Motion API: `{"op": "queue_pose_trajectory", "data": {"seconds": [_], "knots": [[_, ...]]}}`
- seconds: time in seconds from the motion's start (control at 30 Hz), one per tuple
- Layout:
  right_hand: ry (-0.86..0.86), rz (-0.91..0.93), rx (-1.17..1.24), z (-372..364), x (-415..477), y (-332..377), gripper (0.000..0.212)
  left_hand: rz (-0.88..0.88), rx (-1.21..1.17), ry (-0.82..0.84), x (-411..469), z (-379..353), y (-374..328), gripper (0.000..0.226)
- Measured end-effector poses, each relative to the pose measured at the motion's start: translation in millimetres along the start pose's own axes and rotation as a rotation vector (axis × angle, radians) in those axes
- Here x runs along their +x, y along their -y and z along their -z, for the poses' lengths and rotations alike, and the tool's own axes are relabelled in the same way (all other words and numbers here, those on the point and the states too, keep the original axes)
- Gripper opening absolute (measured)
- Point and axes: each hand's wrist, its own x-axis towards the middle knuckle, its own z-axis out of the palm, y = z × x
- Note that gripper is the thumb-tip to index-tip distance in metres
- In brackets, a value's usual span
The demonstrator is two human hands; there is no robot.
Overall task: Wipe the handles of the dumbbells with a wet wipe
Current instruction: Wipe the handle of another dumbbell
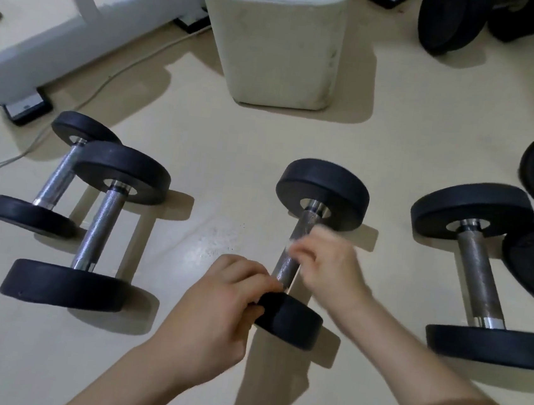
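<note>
L hand point(215, 305) grips dumbbell point(322, 191); R hand point(328, 268) pinches wipe point(290, 246) on handle point(285, 268).

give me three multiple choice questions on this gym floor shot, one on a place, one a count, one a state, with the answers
1. Where does the centre dumbbell lie?
A on a white block
B on the floor between other dumbbells
C against a white frame

2. How many dumbbells lie to its left?
A one
B two
C four

3. What is the left hand doing?
A lying flat
B hanging idle
C gripping the dumbbell's near weight

Answers:
1 B, it lies on the floor with the right dumbbell on its other side.
2 B, the near-left dumbbell and the far-left dumbbell.
3 C, its fingers curl over the weight's edge.
</note>
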Motion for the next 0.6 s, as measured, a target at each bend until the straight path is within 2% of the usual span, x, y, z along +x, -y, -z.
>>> {"op": "queue_pose_trajectory", "data": {"seconds": [0.07, 0.1, 0.17, 0.2, 0.23, 0.33, 0.4, 0.47, 0.5, 0.6], "knots": [[0.119, 0.114, 0.003, 4, -6, 1, 0.010, -0.065, 0.100, 0.102, -2, 4, -6, 0.053], [0.090, 0.144, -0.005, 6, 7, -4, 0.010, -0.078, 0.182, 0.169, -2, 5, -10, 0.058], [-0.115, 0.093, -0.023, 6, 36, -14, 0.011, -0.088, 0.360, 0.253, 3, 1, -15, 0.063], [-0.134, 0.057, -0.017, 2, 38, -10, 0.012, -0.077, 0.434, 0.296, 7, -2, -16, 0.063], [-0.064, 0.052, 0.021, -2, 31, -3, 0.012, -0.060, 0.481, 0.315, 10, -5, -16, 0.064], [0.210, 0.185, 0.021, -5, 8, 9, 0.012, -0.032, 0.528, 0.313, 24, 4, -19, 0.057], [0.151, 0.265, -0.044, 1, 31, -2, 0.012, -0.020, 0.513, 0.317, 27, 10, -13, 0.050], [-0.076, 0.214, -0.087, -1, 56, -14, 0.015, -0.010, 0.488, 0.317, 27, 15, -7, 0.047], [-0.109, 0.174, -0.073, -7, 54, -12, 0.015, 0.006, 0.475, 0.324, 26, 15, -3, 0.048], [0.048, 0.234, 0.013, -19, 17, 6, 0.018, 0.019, 0.502, 0.334, 24, 19, 1, 0.052]]}}
